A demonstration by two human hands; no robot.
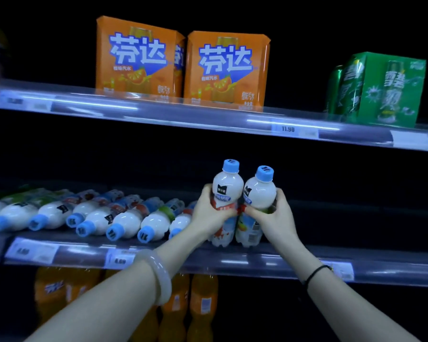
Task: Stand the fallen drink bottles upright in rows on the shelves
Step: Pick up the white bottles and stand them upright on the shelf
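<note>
Left hand [209, 211] grips left bottle [226, 186]; right hand [273, 213], right bottle [260, 193] | fingers at waists, caps above | likely light, slick

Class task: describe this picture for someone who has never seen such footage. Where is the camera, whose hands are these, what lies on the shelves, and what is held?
No machine: a person wears one camera on the head, looking forward and down at shelves. The left hand grips an upright, blue-capped white bottle; the right hand grips a second bottle beside it, both on the middle shelf. Left of them, fallen bottles lie in a row. Above stand two orange soda packs and a green can pack; orange bottles stand below.
</note>
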